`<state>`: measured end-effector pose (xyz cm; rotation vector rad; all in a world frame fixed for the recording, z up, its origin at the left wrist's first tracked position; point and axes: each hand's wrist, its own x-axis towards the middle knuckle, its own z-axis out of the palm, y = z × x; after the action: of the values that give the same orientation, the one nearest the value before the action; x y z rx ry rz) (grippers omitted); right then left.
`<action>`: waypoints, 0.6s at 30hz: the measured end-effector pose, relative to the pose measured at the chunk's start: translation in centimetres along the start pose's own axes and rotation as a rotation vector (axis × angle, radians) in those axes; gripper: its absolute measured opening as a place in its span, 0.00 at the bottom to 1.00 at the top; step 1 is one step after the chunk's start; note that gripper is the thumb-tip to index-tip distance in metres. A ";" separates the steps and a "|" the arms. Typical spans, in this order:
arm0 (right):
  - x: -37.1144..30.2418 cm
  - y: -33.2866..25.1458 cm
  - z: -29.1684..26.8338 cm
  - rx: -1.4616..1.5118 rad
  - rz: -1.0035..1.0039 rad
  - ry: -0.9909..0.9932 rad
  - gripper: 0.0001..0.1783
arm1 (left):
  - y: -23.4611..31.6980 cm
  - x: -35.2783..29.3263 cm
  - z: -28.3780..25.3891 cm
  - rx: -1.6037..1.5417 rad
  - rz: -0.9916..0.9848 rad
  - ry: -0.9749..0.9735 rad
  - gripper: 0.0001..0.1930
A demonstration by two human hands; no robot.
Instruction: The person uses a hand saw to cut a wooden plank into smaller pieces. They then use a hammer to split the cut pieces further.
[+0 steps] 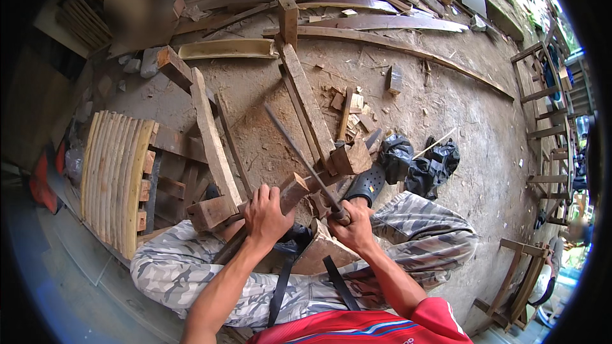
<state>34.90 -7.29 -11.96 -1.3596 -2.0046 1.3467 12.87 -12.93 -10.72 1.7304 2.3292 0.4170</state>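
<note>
My right hand (352, 226) is wrapped round the handle of a long, narrow dark tool (298, 151), a file or a blade; I cannot tell which. It slants away to the far left, crossing above a wooden frame (309, 105) of thick bars and square end blocks. My left hand (264, 215) grips a short wooden rail (291, 192) at the frame's near end, fingers curled over it. The frame lies across the ground before my crossed legs. A tapered wooden piece (324, 251) sits between my forearms, near two black straps.
A curved slatted wooden panel (115, 178) stands at the left. Beyond the frame lie wood offcuts (360, 114), a hammer-like handle (345, 113) and long planks (395, 41). Black plastic bags (421, 162) are beside my shoe (366, 183). Wooden racks (548, 114) line the right side.
</note>
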 end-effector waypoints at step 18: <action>-0.3 -0.3 -0.7 -0.004 -0.042 0.102 0.10 | 0.3 -0.2 -0.1 0.030 -0.014 0.006 0.23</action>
<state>35.36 -7.26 -11.30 -1.3527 -1.9586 1.2309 13.17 -13.09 -10.50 1.7267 2.3621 0.3873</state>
